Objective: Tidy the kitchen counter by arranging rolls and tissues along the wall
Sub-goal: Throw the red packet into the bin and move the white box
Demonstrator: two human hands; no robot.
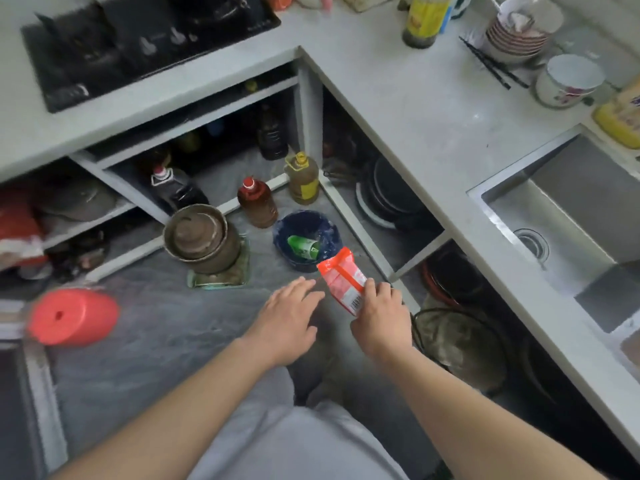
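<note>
My right hand grips the lower end of an orange and white packet with a barcode, holding it over the floor just right of a blue-lined bin. A green wrapper lies inside that bin. My left hand hovers beside the packet with fingers straight and spread, holding nothing. Both hands are below the level of the white L-shaped counter. No rolls or tissues are plainly visible.
Oil bottles and a stacked metal pot stand on the floor by open shelves. A sink is set in the counter at right, with stacked bowls, chopsticks and a bottle behind. A stove sits upper left, a red stool at left.
</note>
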